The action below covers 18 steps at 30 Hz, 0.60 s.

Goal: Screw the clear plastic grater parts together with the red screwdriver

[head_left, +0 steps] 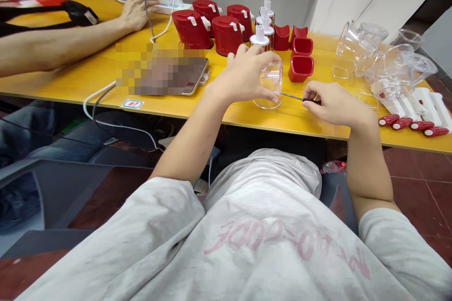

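My left hand [243, 74] is closed around a clear plastic cup-like part [275, 73], its wider rim low and close to the table's front edge. Pinched in my right hand [334, 103] is a screwdriver [292, 97] with a thin metal shaft and a black handle. The shaft points left, and its tip meets the lower part of the cup beside my left thumb. Whether the tip touches a screw is too small to tell. Just behind the cup stand several silver cylinders with white tops [260, 36] and red square cups [301, 68].
Several red housings [226, 35] stand at the back of the yellow table [240, 115]. Clear plastic parts [384, 63] and white handles with red ends [400, 122] lie at the right. A tablet [194, 77] lies left. Another person's hands [136, 11] are near a power strip [169, 8].
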Motion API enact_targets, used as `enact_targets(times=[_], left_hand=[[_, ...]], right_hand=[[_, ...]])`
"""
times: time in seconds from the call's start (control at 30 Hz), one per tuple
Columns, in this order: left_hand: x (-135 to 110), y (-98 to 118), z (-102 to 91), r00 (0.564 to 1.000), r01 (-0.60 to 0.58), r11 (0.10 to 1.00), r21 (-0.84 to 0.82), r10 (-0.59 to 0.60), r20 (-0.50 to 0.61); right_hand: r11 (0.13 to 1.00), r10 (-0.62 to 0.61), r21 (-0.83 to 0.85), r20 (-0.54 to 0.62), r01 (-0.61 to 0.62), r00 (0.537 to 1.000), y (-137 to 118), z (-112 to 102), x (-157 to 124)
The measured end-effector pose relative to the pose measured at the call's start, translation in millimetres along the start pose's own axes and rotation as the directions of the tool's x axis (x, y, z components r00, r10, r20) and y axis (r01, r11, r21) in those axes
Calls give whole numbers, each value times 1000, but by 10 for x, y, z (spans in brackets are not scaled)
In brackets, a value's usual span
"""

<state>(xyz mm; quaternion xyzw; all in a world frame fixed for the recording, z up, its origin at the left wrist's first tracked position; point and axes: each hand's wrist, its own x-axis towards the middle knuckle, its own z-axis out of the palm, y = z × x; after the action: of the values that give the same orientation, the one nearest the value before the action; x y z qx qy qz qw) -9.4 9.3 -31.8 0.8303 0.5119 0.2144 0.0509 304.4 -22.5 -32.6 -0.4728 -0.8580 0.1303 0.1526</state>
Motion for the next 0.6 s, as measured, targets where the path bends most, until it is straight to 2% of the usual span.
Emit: enact_targets(times=[0.1,0.37,0.6], left_hand=[[-3,11,-6,1000,4,1000,-4,-4,0],[-26,55,-64,999,11,1000,-27,-10,31],[-16,28,-51,1000,-8,1000,-14,9,24]], right_hand=[[1000,-3,30,-12,3,1000,-17,0,10],[1000,2,-30,4,-2,1000,-134,-8,28],[1000,0,-21,21,0,1000,-92,-31,2]])
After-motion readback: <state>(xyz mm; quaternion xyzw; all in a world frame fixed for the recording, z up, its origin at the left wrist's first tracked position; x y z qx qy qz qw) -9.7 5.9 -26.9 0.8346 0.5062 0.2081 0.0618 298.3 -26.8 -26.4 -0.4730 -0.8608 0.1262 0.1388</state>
